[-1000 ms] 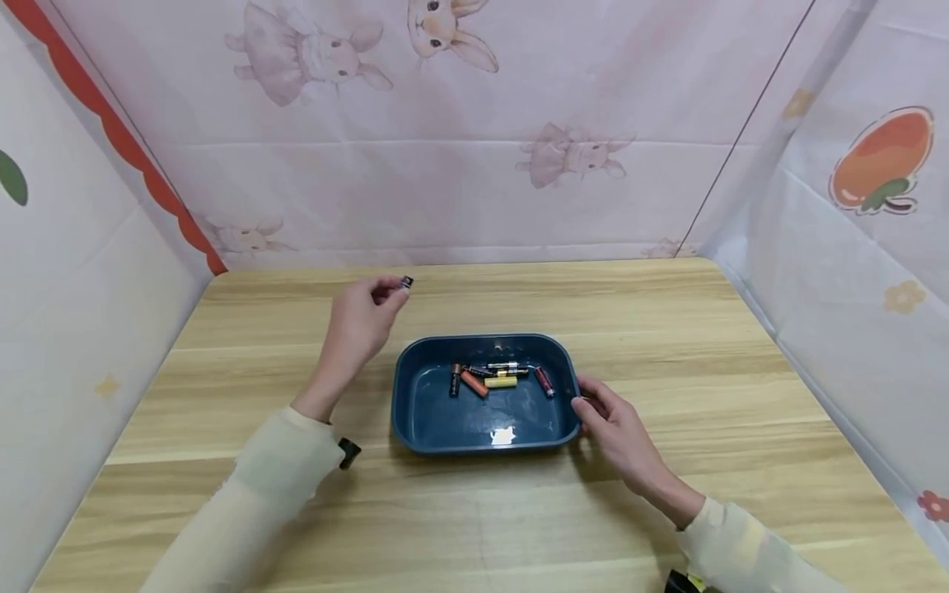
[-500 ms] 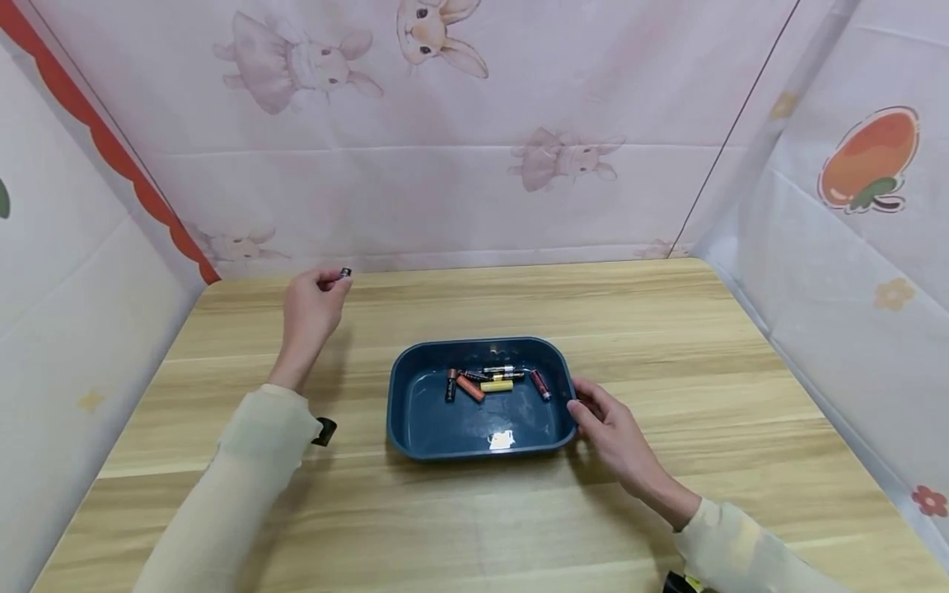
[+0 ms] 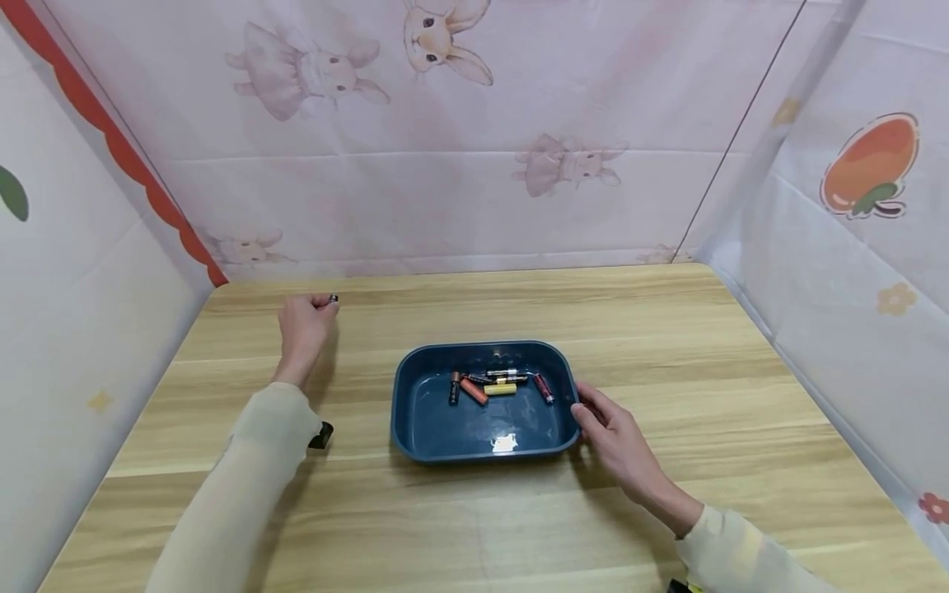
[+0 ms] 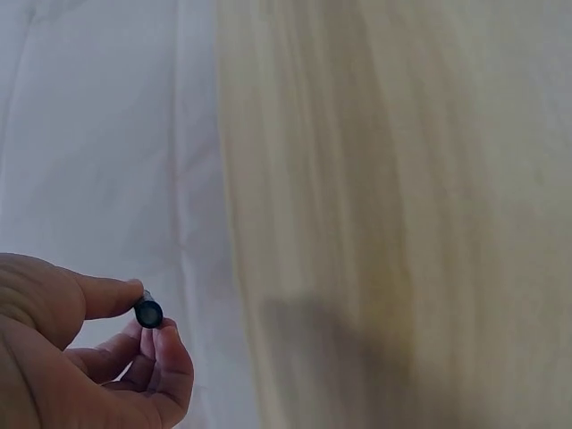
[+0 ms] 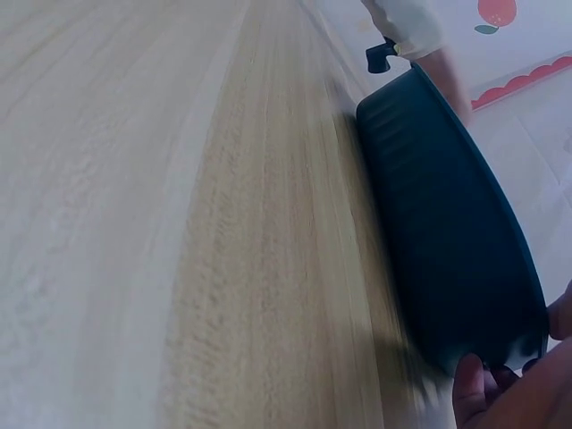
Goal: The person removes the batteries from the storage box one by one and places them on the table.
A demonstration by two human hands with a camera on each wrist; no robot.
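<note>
Near the table's far left corner my left hand (image 3: 304, 328) pinches a small dark battery (image 4: 149, 313) between thumb and fingers, its round end showing in the left wrist view. A dark blue rectangular tub (image 3: 415, 428) stands at mid-table. My right hand (image 3: 619, 441) holds the tub's right end, thumb at the rim and fingers against the outside wall. Inside the tub lie several batteries, among them an orange battery (image 3: 474, 391), a yellow battery (image 3: 500, 389), a dark red battery (image 3: 544, 389) and a black battery with a copper end (image 3: 455, 389).
The wood-grain table (image 3: 474, 527) runs back to a pink rabbit-print cloth (image 3: 445, 206). Light cloth walls (image 3: 74, 329) close in the left and right sides. A small black device (image 3: 321, 436) sits at my left cuff.
My left hand has moved left, away from above the tub's far left side, and then lowered toward the table with the battery. My right hand stays on the tub, which has not moved.
</note>
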